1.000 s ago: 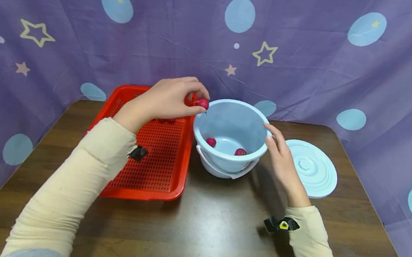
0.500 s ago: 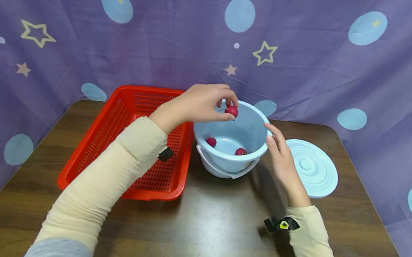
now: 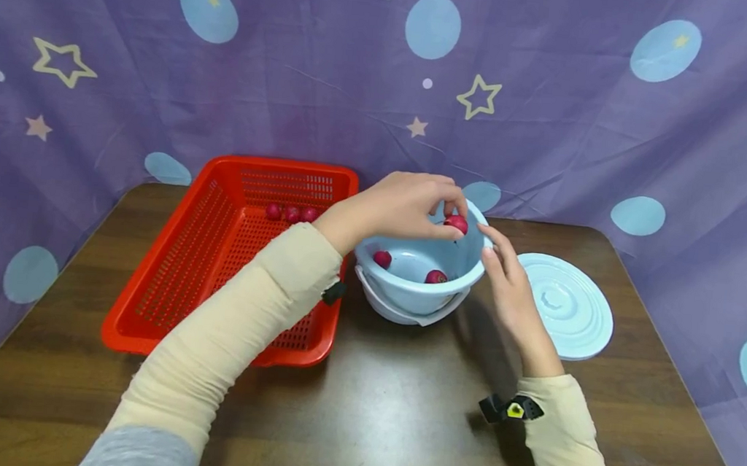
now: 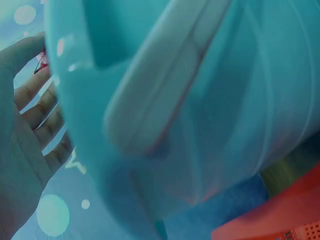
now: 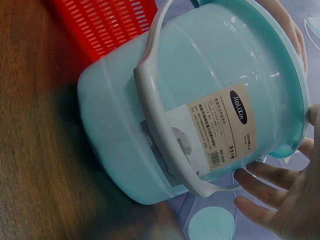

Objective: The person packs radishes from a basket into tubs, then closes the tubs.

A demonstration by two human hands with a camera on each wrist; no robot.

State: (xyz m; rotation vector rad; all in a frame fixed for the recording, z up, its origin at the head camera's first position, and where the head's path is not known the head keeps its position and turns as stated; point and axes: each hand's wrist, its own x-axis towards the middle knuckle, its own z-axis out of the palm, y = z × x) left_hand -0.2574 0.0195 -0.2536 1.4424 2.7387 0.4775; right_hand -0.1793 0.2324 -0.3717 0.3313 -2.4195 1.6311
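My left hand (image 3: 408,205) pinches a red radish (image 3: 456,225) between thumb and fingertips, over the right part of the light blue bucket's mouth. Two more radishes lie inside the bucket (image 3: 408,298), one at the left (image 3: 382,258), the other nearer the front (image 3: 436,277). At the bucket's right rim my right hand (image 3: 512,288) holds on, fingers along the outer wall in the right wrist view. The bucket's pale handle (image 5: 162,135) hangs down its front. In the left wrist view the bucket wall hides most of the held radish (image 4: 44,59).
To the left stands a red perforated basket (image 3: 219,352), with several radishes (image 3: 292,214) at its back. A light blue lid (image 3: 568,307) lies right of the bucket on the brown wooden table (image 3: 385,424). A purple patterned curtain (image 3: 334,69) hangs behind.
The left hand has carried the radish rightward from the bucket's left rim to above its right part. The radishes in the basket have come into view. The right hand has stayed at the rim.
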